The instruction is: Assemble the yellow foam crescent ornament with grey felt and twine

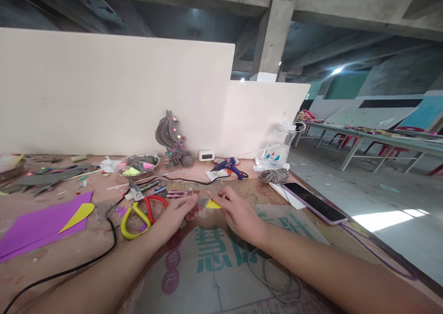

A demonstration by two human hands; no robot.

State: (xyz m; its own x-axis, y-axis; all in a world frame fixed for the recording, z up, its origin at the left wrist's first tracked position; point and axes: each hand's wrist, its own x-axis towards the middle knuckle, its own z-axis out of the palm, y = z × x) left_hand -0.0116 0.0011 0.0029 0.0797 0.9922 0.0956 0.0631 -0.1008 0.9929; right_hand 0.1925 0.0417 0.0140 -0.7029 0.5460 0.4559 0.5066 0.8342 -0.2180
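Observation:
My right hand (pixel 239 214) pinches a small yellow piece (pixel 212 204), perhaps felt or foam sheet, between thumb and fingertips. Just left of it, my left hand (pixel 184 211) has its fingers curled together; whatever they hold, if anything, is too small to make out. Both hands are above a printed cardboard sheet (pixel 194 277). Beside my left hand lie scissors with one red and one yellow handle (pixel 136 222). Loose grey cord (pixel 273 286) curls under my right forearm.
Purple sheets (pixel 31 226) with a yellow cut-out (pixel 78 216) lie left. Behind are a blue glue gun (pixel 232 167), a small clock (pixel 206 156), a grey figure with coloured balls (pixel 169 136) and a clear jug (pixel 277 148). A phone (pixel 313 201) lies right. A black cable (pixel 114 240) crosses the left.

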